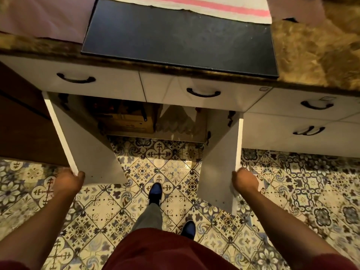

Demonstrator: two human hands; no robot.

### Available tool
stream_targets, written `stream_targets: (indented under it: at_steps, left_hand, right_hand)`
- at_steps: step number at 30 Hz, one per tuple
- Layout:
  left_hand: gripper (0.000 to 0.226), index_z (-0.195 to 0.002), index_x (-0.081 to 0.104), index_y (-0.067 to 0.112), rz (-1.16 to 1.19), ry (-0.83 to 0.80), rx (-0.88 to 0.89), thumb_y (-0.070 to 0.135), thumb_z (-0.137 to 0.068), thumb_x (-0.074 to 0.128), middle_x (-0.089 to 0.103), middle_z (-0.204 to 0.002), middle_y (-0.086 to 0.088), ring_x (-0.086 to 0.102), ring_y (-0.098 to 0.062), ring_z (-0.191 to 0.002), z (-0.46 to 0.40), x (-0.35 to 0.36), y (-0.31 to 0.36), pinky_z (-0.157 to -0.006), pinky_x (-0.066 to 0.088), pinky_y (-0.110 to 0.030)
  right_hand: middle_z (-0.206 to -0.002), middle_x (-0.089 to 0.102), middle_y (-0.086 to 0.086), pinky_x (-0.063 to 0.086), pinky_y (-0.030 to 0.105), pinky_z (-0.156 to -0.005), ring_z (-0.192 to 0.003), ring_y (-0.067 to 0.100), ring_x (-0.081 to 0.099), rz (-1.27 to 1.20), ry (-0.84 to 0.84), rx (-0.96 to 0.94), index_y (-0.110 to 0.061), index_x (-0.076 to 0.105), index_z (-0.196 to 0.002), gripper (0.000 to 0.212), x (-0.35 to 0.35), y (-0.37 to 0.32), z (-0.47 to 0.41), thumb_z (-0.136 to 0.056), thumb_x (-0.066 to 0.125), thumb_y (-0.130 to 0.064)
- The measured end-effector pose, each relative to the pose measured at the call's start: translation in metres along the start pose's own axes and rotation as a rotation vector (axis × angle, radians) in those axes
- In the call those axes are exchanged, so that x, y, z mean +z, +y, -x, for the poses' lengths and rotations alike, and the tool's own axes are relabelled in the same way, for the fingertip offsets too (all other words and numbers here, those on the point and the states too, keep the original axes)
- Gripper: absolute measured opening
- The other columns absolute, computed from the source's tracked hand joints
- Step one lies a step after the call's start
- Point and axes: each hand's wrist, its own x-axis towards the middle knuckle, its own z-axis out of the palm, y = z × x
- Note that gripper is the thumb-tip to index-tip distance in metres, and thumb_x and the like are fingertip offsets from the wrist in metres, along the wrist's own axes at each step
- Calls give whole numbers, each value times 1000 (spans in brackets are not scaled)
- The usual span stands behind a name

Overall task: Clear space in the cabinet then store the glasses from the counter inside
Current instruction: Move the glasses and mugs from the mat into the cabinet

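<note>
Evidently both cabinet doors are being held wide at this moment: the left hand grips the outer edge of the left door, thumb on its inner face and fingers curled behind, while the right hand holds the free edge of the right door the same way. Standing square between them, the person probably keeps the doors apart to look into the cabinet before clearing it. Inside, a cardboard box fills the left part, with dark items on top that are too dim to name; a pale scallop-edged liner shows on the right. No glasses are in view; the visible counter carries only a black glass cooktop, with a pink-striped cloth beyond it. Drawers with dark curved handles run under the counter edge. Below lies a patterned tile floor, dark shoes planted on it.
</note>
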Motion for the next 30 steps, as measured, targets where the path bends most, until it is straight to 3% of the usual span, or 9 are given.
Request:
stream_targets:
  at_steps: [5,8,12,16,19,23,27,30]
  left_hand:
    - [37,-97,63,-6,87,-106,57,31,-100,60,68,-96,-31,64,-45,-92,-9,4,21,-82,51,-47]
    - [39,-102,61,1,169,-149,114,39,-102,56,71,-91,-24,68,-40,-86,-11,8,34,-78,52,-45]
    - [31,-107,56,7,431,-331,125,37,-101,59,68,-92,-13,74,-30,-76,-13,12,66,-76,59,-49]
    - [32,-101,60,3,507,-350,107,35,-99,62,73,-86,-15,75,-31,-76,-24,18,105,-75,59,-46]
    - [31,-103,65,-1,577,-363,32,30,-97,67,75,-84,-17,75,-29,-73,-34,25,133,-75,62,-42]
    - [34,-98,66,-1,642,-399,75,33,-98,65,75,-88,-24,75,-35,-78,-45,29,162,-72,60,-42]
    - [47,-88,68,0,606,-450,139,45,-99,60,75,-67,-11,71,-24,-61,-63,26,174,-58,54,-31]
    - [53,-95,68,-14,692,-533,152,38,-101,59,73,-78,-27,69,-26,-58,-81,21,183,-62,55,-36]
  right_hand:
    - [-109,72,20,54,38,-86,-104,37,69,-176,-14,-29,-3,66,-112,48,9,-43,8,-106,43,-45]
    - [-100,74,19,58,40,-85,-90,34,73,-382,-88,-45,-4,64,-111,41,12,-73,10,-107,46,-40]
    - [-80,75,15,62,48,-77,-72,33,76,-644,-168,-74,-11,61,-92,35,8,-113,9,-107,48,-39]
    - [-89,72,23,63,49,-68,-67,37,73,-939,-267,5,3,58,-110,35,-1,-160,-1,-109,47,-29]
    - [-96,69,24,61,49,-66,-64,32,69,-1102,-294,90,3,52,-119,28,-6,-197,-8,-110,45,-24]
    - [-92,70,20,55,35,-49,-62,30,68,-1137,-238,99,0,50,-122,30,-13,-235,-20,-110,46,-27]
    - [-76,66,9,56,33,-44,-46,19,67,-1088,-208,69,-4,50,-116,30,-23,-255,-35,-109,46,-34]
    - [-75,68,9,54,32,-45,-46,18,67,-1073,-239,42,-5,53,-116,32,-31,-263,-45,-110,43,-35]
